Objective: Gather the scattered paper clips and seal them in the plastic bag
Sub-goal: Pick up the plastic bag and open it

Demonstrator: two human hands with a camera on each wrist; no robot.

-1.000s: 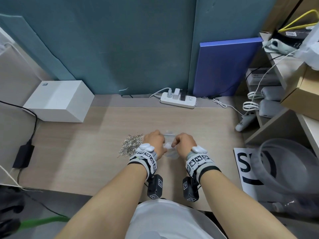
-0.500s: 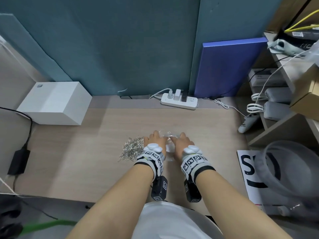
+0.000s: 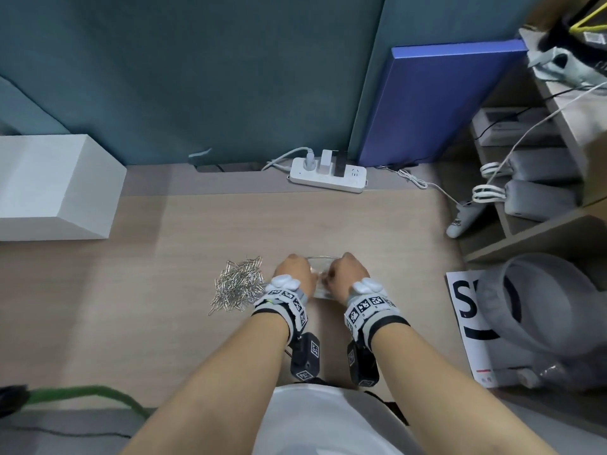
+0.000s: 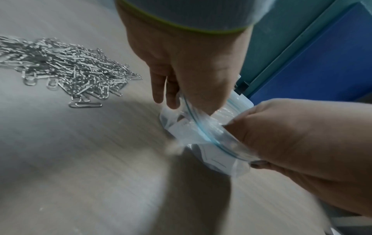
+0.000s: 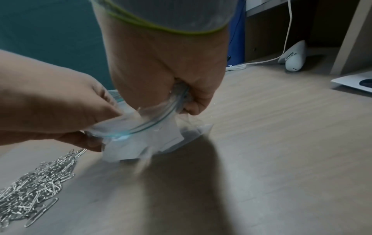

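A clear plastic bag (image 3: 320,269) with a blue zip line stands on the wooden desk between my two hands. My left hand (image 3: 293,274) pinches the left end of its mouth and my right hand (image 3: 345,276) pinches the right end. In the left wrist view the plastic bag (image 4: 193,128) has its blue-lined rim stretched from my left hand (image 4: 189,82) to my right hand (image 4: 281,136). The right wrist view shows the plastic bag (image 5: 153,132) spread open at the rim. A heap of silver paper clips (image 3: 239,284) lies just left of my left hand, also as paper clips (image 4: 66,68) and paper clips (image 5: 34,187).
A white box (image 3: 56,188) sits at the back left and a power strip (image 3: 328,175) at the back wall. A blue board (image 3: 440,103) leans at the back right. Shelves with cables (image 3: 538,178) and a grey tub (image 3: 545,310) stand on the right.
Both hands have stayed on the bag and moved slightly forward, drawing closer together at first; the head view has shifted. The clip heap has not moved.
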